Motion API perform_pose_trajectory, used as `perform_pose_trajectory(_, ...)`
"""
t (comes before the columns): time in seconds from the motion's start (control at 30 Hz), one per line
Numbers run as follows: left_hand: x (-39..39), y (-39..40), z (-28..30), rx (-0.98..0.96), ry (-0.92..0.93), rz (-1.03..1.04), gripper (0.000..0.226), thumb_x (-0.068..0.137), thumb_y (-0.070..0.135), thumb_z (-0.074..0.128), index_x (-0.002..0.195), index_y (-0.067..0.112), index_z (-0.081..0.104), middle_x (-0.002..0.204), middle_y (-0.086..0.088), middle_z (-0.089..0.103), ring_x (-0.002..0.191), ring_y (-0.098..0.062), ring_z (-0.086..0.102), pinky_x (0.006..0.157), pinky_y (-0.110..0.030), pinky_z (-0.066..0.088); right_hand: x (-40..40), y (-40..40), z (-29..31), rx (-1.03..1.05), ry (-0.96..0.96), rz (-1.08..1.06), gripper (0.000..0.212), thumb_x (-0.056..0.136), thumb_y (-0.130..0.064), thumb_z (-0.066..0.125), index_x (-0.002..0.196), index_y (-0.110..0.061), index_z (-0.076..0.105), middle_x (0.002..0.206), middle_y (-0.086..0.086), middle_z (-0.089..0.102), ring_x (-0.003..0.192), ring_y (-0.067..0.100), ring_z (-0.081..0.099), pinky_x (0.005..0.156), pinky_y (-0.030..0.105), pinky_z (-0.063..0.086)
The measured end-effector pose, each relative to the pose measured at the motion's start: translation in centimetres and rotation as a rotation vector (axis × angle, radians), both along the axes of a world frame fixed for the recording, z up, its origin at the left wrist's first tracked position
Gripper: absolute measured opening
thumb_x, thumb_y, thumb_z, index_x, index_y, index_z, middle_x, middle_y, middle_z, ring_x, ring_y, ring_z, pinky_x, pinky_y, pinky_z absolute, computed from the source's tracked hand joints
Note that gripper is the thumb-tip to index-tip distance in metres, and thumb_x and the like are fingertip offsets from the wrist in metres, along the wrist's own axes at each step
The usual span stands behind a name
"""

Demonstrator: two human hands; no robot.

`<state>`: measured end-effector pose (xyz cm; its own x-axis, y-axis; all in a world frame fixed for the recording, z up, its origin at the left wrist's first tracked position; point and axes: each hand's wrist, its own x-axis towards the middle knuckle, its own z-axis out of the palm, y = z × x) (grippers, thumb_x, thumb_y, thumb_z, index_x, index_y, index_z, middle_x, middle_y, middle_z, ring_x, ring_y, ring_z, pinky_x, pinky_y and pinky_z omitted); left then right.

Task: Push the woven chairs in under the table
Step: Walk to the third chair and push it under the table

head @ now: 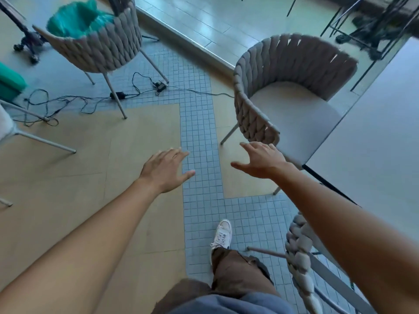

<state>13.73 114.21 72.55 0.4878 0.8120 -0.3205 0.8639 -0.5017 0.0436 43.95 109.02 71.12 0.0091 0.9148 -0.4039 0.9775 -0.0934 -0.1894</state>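
A grey woven chair (pixel 256 105) stands pulled out from the white table (pixel 374 137), its seat partly under the table's corner. My right hand (pixel 263 160) is open with spread fingers, just short of the near end of that chair's woven backrest, not touching it. My left hand (pixel 166 171) is open too, hovering over the floor to the left of the chair. A second woven chair (pixel 299 252) sits at the lower right, tucked close to the table and partly hidden by my right arm.
A third woven chair with a teal cushion (pixel 97 41) stands at the upper left. Black cables and a power adapter (pixel 118 95) lie on the tiled floor near it. Another chair's legs (pixel 43 141) show at the left edge. My foot (pixel 223 234) steps forward.
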Motion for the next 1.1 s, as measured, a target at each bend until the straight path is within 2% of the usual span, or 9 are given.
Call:
perform_pose_trajectory(0.27, 4.0, 11.2, 0.9, 0.036, -0.047, -0.116, 0.076, 0.092, 0.075, 0.035, 0.154, 0.032, 0.033, 0.16, 0.004, 0.036, 0.148, -0.019, 0.032, 0.117, -0.042, 0.028, 2.0, 8.1, 1.0, 0.025, -0.005, -0.067, 0.091, 0.084, -0.087, 0.035, 0.154, -0.027, 0.034, 0.152, 0.005, 0.048, 0.138, 0.027, 0.043, 0.116, 0.053, 0.031)
perform_pose_trajectory(0.53, 6.1, 22.8, -0.4, 0.034, -0.023, -0.317, 0.077, 0.091, 0.076, 0.035, 0.154, 0.031, 0.035, 0.159, 0.002, 0.039, 0.144, -0.02, 0.037, 0.115, -0.044, 0.031, 1.9, 14.5, 0.2, 0.007, -0.027, -0.214, 0.085, 0.084, -0.085, 0.035, 0.148, -0.029, 0.038, 0.141, 0.002, 0.055, 0.129, 0.027, 0.05, 0.109, 0.049, 0.036)
perform_pose_trajectory(0.77, 8.3, 33.1, 0.0, 0.021, -0.042, -0.53, 0.079, 0.09, 0.078, 0.033, 0.154, 0.031, 0.035, 0.158, 0.001, 0.04, 0.142, -0.022, 0.04, 0.114, -0.044, 0.034, -0.1, 18.1, 0.3, -0.042, -0.056, -0.456, 0.089, 0.086, -0.083, 0.038, 0.156, -0.028, 0.031, 0.154, 0.003, 0.045, 0.139, 0.029, 0.042, 0.114, 0.051, 0.03)
perform_pose_trajectory(1.1, 13.3, 44.1, 0.9, 0.069, -0.017, -0.851, 0.079, 0.091, 0.076, 0.038, 0.153, 0.028, 0.037, 0.156, -0.003, 0.044, 0.14, -0.026, 0.043, 0.114, -0.046, 0.036, -3.0, 20.9, 0.7, -0.004, -0.022, -0.768, 0.091, 0.084, -0.083, 0.04, 0.155, -0.028, 0.032, 0.157, 0.003, 0.043, 0.143, 0.027, 0.037, 0.12, 0.053, 0.023)
